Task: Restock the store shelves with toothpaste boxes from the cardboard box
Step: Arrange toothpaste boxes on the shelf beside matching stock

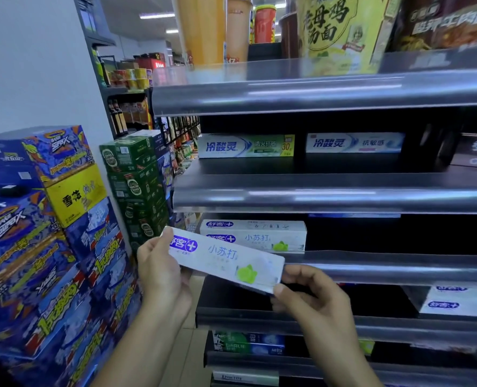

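I hold a white toothpaste box (226,259) with blue lettering and a green mark, tilted down to the right, in front of the shelves. My left hand (162,275) grips its left end and my right hand (312,300) pinches its right end. Just behind it, two matching white boxes (254,236) are stacked at the left end of the third shelf (385,265). The shelf above carries a green-and-white box (245,146) and a blue-and-white box (354,142). The cardboard box is not in view.
Stacks of blue, yellow and green drink cartons (58,224) stand at my left against a white wall. Instant-noodle cups (340,32) fill the top shelf. More white toothpaste boxes (460,301) lie at the right of a lower shelf, green-blue boxes (248,343) below that.
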